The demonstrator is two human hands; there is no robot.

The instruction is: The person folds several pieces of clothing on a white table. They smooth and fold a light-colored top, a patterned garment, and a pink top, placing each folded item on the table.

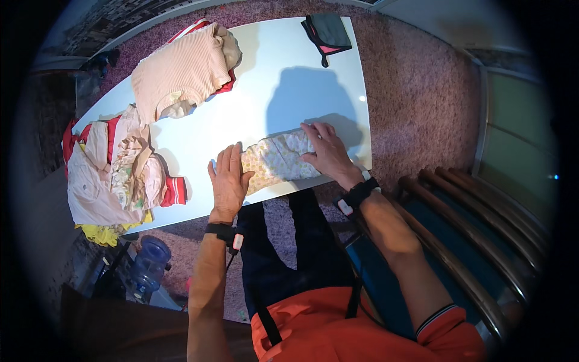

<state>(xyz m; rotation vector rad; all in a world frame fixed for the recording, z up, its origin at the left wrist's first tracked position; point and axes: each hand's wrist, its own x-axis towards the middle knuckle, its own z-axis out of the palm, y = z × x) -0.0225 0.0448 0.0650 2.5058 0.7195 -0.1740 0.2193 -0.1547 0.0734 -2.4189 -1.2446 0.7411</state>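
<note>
A folded floral-print cloth garment (280, 158) lies flat along the near edge of the white table (203, 135). At its left end rests my left hand (230, 174), palm down, the thumb on the fabric and the fingers stretched out. My right hand (328, 151) presses on the garment's right end with spread fingers. Neither hand grips the cloth. Beyond them, at the far left, a ribbed peach garment (181, 68) lies folded on a stack with red and pale clothes. A loose heap of clothes (113, 172), pink, white, red and yellow, covers the table's left end.
A grey folded cloth with black trim (328, 34) lies at the far right corner. Right of me is a bench or chair with wooden slats (452, 212). A clear blue plastic water bottle (151, 264) stands below the table's left side, near the pinkish carpet (407, 104).
</note>
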